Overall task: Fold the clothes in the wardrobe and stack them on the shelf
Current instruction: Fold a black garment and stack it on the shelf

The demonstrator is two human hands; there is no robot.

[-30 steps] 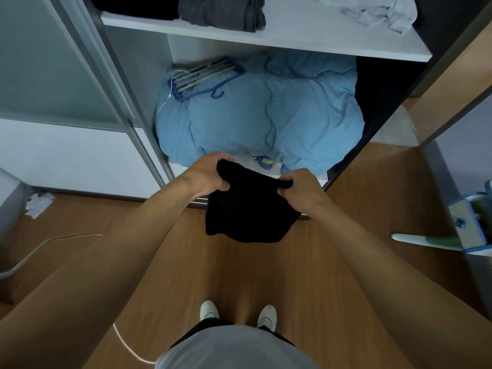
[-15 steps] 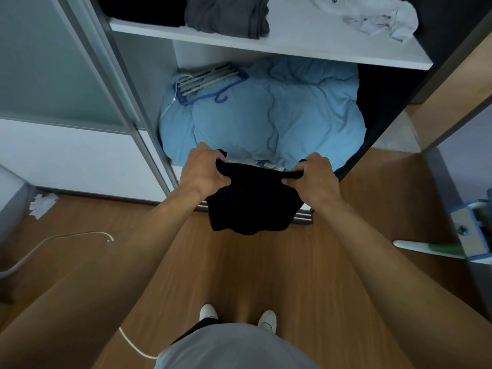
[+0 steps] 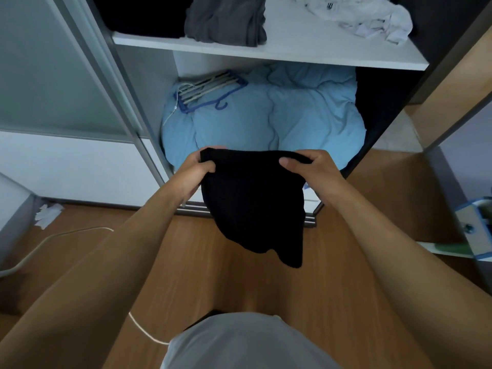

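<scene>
In front of the open wardrobe, my left hand (image 3: 195,169) and right hand (image 3: 315,169) have spread wider, each pinching a top corner of the black garment (image 3: 253,203), now hanging flatter, ready for folding below the shelf (image 3: 279,53).

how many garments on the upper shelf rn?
3 visible on the shelf: a black one at left, grey folded garment beside it, crumpled white garment at right. The frame crops the shelf; more may be hidden.
</scene>
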